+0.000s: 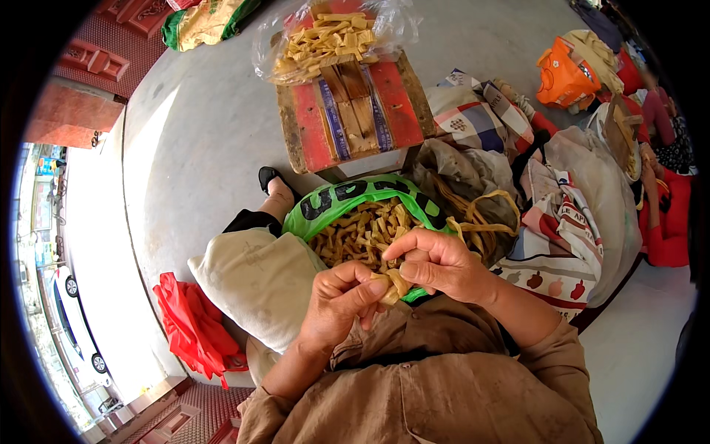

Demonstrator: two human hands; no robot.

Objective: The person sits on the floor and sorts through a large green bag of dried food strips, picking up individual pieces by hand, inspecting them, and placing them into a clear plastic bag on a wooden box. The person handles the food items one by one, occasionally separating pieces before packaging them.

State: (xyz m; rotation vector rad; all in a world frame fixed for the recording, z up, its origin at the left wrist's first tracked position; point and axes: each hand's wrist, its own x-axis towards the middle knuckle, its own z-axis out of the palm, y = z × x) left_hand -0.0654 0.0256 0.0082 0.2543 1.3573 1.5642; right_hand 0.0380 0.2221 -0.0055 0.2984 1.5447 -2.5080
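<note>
Close to my body, my left hand point(342, 297) pinches a soft pale-yellow strip point(396, 287) between thumb and fingers. The strip is bent into a small loop and looks like tofu skin. My right hand point(447, 268) is at the strip's other side, its thumb against the loop and its index finger curled above. Just beyond both hands, a bright green bag point(314, 214) lies rolled open, filled with many short knotted yellow pieces point(362, 235). Long uncut yellow strips point(488, 222) hang over a greyish plastic bag point(462, 166) to the right.
Ahead stands a red-topped wooden stool point(403, 92) carrying a wooden block point(353, 111) and a clear bag of yellow pieces point(333, 37). A cream cushion point(244, 277) and red bag point(194, 325) are left. Another person in red point(669, 222) sits right, near an orange bag point(566, 74).
</note>
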